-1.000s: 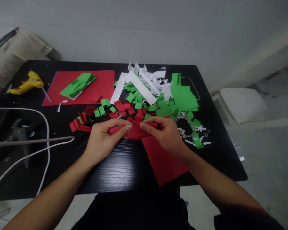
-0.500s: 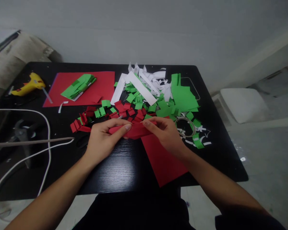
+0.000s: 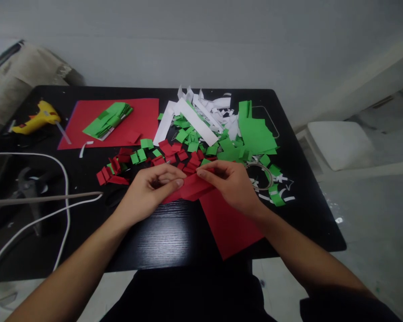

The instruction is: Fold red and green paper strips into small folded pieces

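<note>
A folded strip of red paper [image 3: 190, 187] is held between my two hands over the table's middle. My left hand [image 3: 147, 190] pinches its left part between thumb and fingers. At its right end, my right hand [image 3: 230, 183] grips it with thumb and forefinger. Partly under my right hand and forearm lies a flat red sheet [image 3: 226, 226]. Just beyond my fingers is a heap of small folded red pieces [image 3: 169, 151], mixed with cut green pieces [image 3: 190, 134]. My hands hide part of the heap.
White paper strips [image 3: 196, 123] and green sheets [image 3: 258, 135] lie at the back. A yellow glue gun [image 3: 38, 119] sits far left; a green folded stack [image 3: 108, 120] rests on a red sheet [image 3: 147, 117]. Pliers [image 3: 30, 188], a white cable [image 3: 68, 179] and a tape ring [image 3: 271, 176] are nearby.
The red strip has tilted, its left part now lower and showing beneath my left hand. My left fingers have shifted on it and curled more loosely. The view has moved slightly.
</note>
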{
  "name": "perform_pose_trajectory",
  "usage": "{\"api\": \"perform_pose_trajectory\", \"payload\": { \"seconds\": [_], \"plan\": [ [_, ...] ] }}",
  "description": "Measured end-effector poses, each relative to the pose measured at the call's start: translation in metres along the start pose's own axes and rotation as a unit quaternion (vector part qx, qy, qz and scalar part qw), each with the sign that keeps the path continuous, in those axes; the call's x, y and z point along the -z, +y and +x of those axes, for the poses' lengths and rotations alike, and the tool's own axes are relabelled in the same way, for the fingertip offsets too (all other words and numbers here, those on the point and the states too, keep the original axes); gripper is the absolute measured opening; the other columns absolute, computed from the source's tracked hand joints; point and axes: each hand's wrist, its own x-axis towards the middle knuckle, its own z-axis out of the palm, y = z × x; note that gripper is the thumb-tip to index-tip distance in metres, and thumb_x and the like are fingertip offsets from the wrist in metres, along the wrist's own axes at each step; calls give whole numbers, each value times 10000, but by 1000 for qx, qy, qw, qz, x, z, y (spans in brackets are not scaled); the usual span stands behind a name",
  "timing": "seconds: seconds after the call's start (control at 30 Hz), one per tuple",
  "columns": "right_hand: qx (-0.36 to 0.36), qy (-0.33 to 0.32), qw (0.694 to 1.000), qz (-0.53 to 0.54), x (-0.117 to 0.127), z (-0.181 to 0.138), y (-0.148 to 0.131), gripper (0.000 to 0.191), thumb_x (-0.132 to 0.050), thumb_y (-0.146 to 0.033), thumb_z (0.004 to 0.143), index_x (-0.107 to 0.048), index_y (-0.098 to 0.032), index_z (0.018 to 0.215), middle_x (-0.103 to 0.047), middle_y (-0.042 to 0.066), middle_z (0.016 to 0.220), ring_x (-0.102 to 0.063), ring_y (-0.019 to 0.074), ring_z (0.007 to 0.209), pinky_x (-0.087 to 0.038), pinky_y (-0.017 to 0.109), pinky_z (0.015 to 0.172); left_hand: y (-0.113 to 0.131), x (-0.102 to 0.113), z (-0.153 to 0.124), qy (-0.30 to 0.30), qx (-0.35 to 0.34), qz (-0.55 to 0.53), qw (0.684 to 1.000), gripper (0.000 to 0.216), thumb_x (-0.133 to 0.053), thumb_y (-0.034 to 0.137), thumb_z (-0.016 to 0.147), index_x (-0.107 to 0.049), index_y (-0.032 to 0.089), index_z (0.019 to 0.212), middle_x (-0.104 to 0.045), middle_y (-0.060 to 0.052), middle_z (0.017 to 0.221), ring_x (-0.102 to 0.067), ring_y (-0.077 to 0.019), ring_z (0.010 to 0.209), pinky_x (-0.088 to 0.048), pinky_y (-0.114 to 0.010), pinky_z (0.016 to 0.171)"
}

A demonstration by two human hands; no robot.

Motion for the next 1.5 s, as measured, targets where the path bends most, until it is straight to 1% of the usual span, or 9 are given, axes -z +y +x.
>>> {"api": "perform_pose_trajectory", "payload": {
  "seconds": [0.17, 0.33, 0.43, 0.53, 0.87, 1.0, 1.17, 1.33, 1.5],
  "plan": [
    [18, -2, 1000, -8, -2, -1, 2, 207, -837, -403, 836, -818, -207, 898, -786, 27, 835, -695, 163, 753, -529, 272, 673, -6, -3, 2, 0, 5, 6, 1000, 162, -805, 316, 844, -752, 165, 875, -703, 20, 692, -594, -80, 586, -465, -177, 572],
    [-32, -30, 999, -15, -1, 1, 0, 393, -772, -577, 859, -792, -185, 889, -748, 32, 804, -640, 154, 697, -480, 267, 606, -8, -7, 0, 34, -14, 18, 999, 150, -821, 300, 834, -766, 166, 872, -766, -16, 804, -680, -106, 702, -533, -190, 676],
    [-46, -51, 996, -51, -1, 1, 0, 388, -743, -561, 889, -786, -177, 854, -712, 18, 755, -587, 134, 645, -421, 262, 570, -9, -7, -2, 34, -24, 32, 999, 136, -831, 293, 831, -777, 177, 877, -792, -24, 837, -725, -128, 757, -569, -204, 727],
    [-40, -63, 995, -72, 0, 1, 0, 304, -756, -478, 897, -790, -179, 851, -701, 4, 742, -566, 122, 635, -406, 255, 570, -10, -8, -3, 35, -30, 44, 998, 125, -837, 287, 828, -789, 190, 890, -806, -22, 852, -744, -137, 770, -585, -208, 732],
    [-36, -50, 996, -66, 2, 2, 0, 189, -833, -363, 822, -810, -178, 852, -774, 22, 800, -629, 131, 667, -483, 263, 627, -9, -6, -2, 29, -12, 40, 999, 165, -857, 321, 809, -799, 188, 886, -803, -31, 840, -734, -152, 752, -588, -234, 723],
    [-36, -46, 998, -31, 1, 1, 0, 264, -871, -407, 784, -804, -185, 911, -794, 36, 871, -693, 159, 745, -549, 286, 685, -7, -6, -1, 44, -13, 41, 998, 202, -854, 349, 808, -796, 179, 902, -779, -33, 825, -699, -149, 739, -556, -240, 708],
    [-52, -46, 997, 44, 0, 0, -1, 351, -879, -374, 777, -758, -190, 1051, -812, 78, 1052, -765, 215, 939, -622, 361, 857, -4, -5, 1, 74, -18, 32, 997, 265, -810, 412, 836, -793, 166, 935, -639, 17, 662, -557, -113, 603, -460, -227, 602],
    [-43, -6, 999, 15, 0, 1, 3, 326, -839, -296, 814, -711, -181, 1091, -803, 84, 1024, -771, 219, 895, -631, 353, 789, -2, -4, 1, 25, 17, 34, 999, 344, -745, 496, 881, -790, 173, 989, -631, 19, 631, -525, -119, 558, -406, -221, 539],
    [5, -16, 1000, 5, -3, -1, 8, 306, -837, -255, 805, -717, -194, 1080, -799, 73, 1056, -763, 214, 954, -622, 339, 825, -5, -3, 2, -5, 20, 44, 999, 412, -702, 571, 906, -793, 171, 931, -709, -22, 720, -587, -149, 631, -457, -233, 574]
  ]
}}
